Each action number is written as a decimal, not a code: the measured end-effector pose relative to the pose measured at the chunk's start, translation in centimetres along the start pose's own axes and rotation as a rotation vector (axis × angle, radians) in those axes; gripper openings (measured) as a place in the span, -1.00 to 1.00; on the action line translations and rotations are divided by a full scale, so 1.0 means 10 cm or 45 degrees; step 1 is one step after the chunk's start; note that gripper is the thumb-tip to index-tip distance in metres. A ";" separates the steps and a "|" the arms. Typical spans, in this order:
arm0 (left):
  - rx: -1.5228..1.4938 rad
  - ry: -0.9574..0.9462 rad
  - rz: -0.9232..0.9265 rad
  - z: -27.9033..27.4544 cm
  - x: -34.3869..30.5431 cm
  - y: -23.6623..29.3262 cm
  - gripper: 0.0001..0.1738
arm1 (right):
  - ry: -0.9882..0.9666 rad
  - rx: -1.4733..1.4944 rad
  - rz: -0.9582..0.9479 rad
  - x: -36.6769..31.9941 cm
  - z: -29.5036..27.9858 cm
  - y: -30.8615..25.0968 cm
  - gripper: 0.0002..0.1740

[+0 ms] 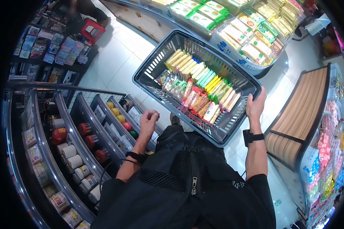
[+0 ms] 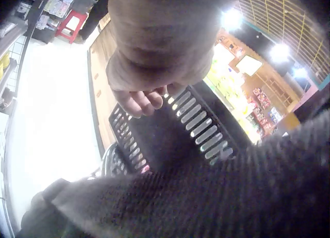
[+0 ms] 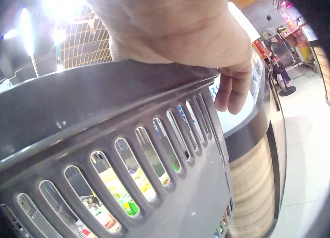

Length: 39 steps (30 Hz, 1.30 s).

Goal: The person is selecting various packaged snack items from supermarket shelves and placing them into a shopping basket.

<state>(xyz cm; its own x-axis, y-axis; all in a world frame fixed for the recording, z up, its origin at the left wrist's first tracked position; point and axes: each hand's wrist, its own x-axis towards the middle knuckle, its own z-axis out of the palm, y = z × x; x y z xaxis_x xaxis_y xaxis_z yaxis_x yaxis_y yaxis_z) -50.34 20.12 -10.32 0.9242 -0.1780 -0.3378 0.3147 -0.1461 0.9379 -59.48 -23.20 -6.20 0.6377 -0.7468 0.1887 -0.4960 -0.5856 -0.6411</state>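
Observation:
A dark grey shopping basket (image 1: 145, 72) with slotted walls stands in front of the body, holding several rows of wrapped snack bars (image 1: 206, 82) in yellow, green and red packets. My right hand (image 1: 257, 104) grips its right corner, thumb on the inner side and fingers over the rim. The right wrist view shows the palm on top of the rim and fingertips (image 3: 234, 93) hanging past the corner. My left hand (image 1: 149, 121) hangs loosely curled beside the basket's near left side, holding nothing. Its fingers (image 2: 139, 102) overlap the basket in the left wrist view.
Tiered shelves (image 1: 76, 152) with jars and boxed goods run along the left. Ahead curves a display counter (image 1: 252, 42) of packaged snacks, and at right a wood-slatted stand (image 1: 298, 114) bears colourful sweets. A red stool (image 1: 92, 30) sits at the far left near a person.

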 end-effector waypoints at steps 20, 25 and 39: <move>0.124 0.106 0.264 0.26 0.38 0.92 -0.88 | -0.021 0.020 0.026 0.00 -0.02 -0.01 -0.29; 0.200 0.075 0.256 0.25 0.44 0.91 -0.87 | -0.024 0.031 0.004 -0.01 -0.02 0.00 -0.29; 0.366 -0.114 0.419 0.12 1.05 1.15 -0.89 | -0.027 -0.129 0.040 -0.01 -0.04 -0.10 -0.31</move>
<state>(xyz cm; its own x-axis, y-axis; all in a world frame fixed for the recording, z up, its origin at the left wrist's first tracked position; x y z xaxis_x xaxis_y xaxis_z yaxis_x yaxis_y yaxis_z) -37.29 15.45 -3.19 0.9387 -0.3422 -0.0423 -0.0779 -0.3299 0.9408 -59.25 -22.69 -5.28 0.6327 -0.7591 0.1528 -0.5726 -0.5915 -0.5676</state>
